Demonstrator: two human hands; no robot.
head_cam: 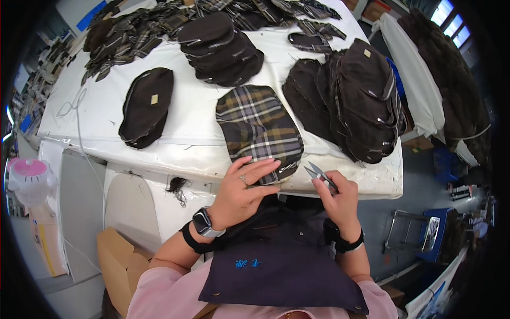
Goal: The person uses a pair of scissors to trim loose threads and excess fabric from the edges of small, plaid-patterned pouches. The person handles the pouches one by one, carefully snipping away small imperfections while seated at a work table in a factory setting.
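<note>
Before me, at the front edge of the white-covered table, lies a zippered pouch-like piece of plaid fabric (259,123) in brown, black, grey and white. My left hand (243,191), wearing a ring and a watch, holds its near edge. The fingers lie on top, beside a metal zipper end (287,167). In my right hand (338,195) is a pair of thread snips (320,175). Their two pointed blades stand apart and point up-left, a short way right of the zipper, not touching the fabric.
Stacked dark zippered pieces stand at right (358,103) and behind (219,48). A single dark piece (147,107) lies left. Plaid pieces (135,34) are heaped at the back. A thread clump (178,185), a cord (79,127) and a cardboard box (117,255) are on the left.
</note>
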